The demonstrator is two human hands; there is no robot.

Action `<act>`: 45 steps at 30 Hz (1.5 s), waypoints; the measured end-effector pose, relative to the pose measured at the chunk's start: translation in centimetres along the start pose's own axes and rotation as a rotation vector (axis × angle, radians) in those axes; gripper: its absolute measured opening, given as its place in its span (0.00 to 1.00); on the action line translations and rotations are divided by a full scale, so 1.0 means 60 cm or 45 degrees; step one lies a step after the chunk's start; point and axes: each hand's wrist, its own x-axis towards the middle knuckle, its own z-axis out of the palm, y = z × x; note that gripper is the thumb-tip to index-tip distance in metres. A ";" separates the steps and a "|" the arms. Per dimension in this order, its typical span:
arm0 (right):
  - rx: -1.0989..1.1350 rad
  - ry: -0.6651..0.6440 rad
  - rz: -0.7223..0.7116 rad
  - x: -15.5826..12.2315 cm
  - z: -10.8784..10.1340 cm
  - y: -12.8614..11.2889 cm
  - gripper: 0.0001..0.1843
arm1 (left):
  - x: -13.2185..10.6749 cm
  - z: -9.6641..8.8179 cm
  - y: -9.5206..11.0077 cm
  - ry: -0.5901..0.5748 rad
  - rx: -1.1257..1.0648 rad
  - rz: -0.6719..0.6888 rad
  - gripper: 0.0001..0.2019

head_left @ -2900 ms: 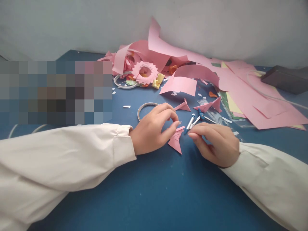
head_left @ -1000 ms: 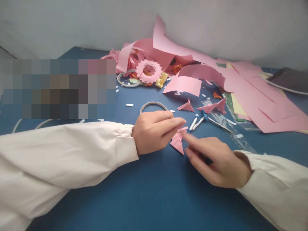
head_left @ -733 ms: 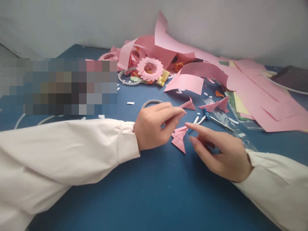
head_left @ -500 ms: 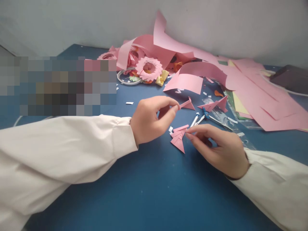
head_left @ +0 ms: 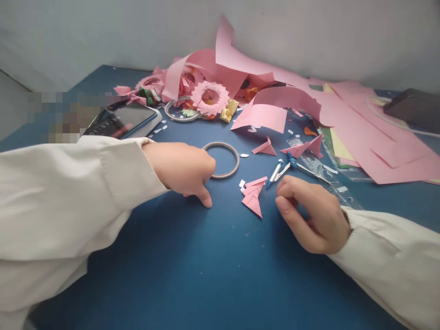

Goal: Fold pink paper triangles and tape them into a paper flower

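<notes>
My left hand (head_left: 184, 166) is palm down over the table, its thumb stretched out apart from the bent fingers. Its knuckles overlap the left edge of a thin pale ring (head_left: 234, 170) that looks like a narrow tape roll. Most of that hand's fingertips are hidden. My right hand (head_left: 313, 217) is closed, thumb against curled fingers, with nothing showing between them. Just left of it lies a stack of folded pink paper pieces (head_left: 253, 197), apart from both hands. Beyond the right fingers are a silver-and-blue pen-like tool (head_left: 274, 173) and a blue-headed compass (head_left: 292, 160).
Two folded pink pieces (head_left: 265, 147) (head_left: 304, 149) lie farther back near a clear ruler (head_left: 314, 167). Behind are a pleated pink paper ring (head_left: 210, 98), curled pink paper (head_left: 266, 117) and pink sheets (head_left: 388, 133). A phone-like device (head_left: 127, 120) stands at left. White scraps are scattered about.
My left hand has moved left and turned palm down, its pinch undone; the pale ring now shows. My right hand has drawn slightly right, off the pink stack, its fingers more curled.
</notes>
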 end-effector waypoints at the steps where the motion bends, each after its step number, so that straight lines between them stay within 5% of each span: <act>1: 0.003 0.010 0.003 0.000 0.001 0.000 0.06 | 0.004 -0.001 0.001 -0.039 -0.013 -0.028 0.22; 6: -0.086 0.063 0.018 0.001 0.006 -0.001 0.06 | 0.010 -0.008 -0.002 -0.058 -0.041 -0.084 0.21; 13: -0.235 0.208 0.088 0.006 0.008 0.005 0.09 | -0.007 -0.016 -0.006 0.368 0.289 -0.103 0.15; 16: -0.344 0.313 0.166 0.011 0.002 0.014 0.04 | -0.006 -0.011 0.004 0.416 0.409 -0.048 0.07; 19: -0.488 0.379 0.222 0.014 -0.001 0.026 0.15 | 0.008 0.003 0.009 0.488 0.400 0.046 0.08; 22: -0.450 0.440 0.325 0.015 0.001 0.036 0.06 | 0.032 0.020 0.011 0.541 0.365 0.190 0.09; 25: -0.365 0.407 0.352 0.017 0.004 0.041 0.02 | 0.054 0.038 0.017 0.685 0.196 0.323 0.08; 27: -0.389 0.365 0.342 0.018 0.004 0.042 0.07 | 0.063 0.050 0.024 0.804 -0.138 0.424 0.08; 32: -0.440 0.446 0.351 0.019 0.002 0.045 0.09 | 0.065 0.071 0.039 0.843 -0.703 0.608 0.10; 41: -0.436 0.436 0.348 0.019 0.004 0.049 0.12 | 0.059 0.072 0.039 0.987 -0.674 0.679 0.06; 45: -0.376 0.495 0.397 0.017 0.005 0.051 0.03 | 0.062 0.076 0.039 1.077 -0.602 0.657 0.08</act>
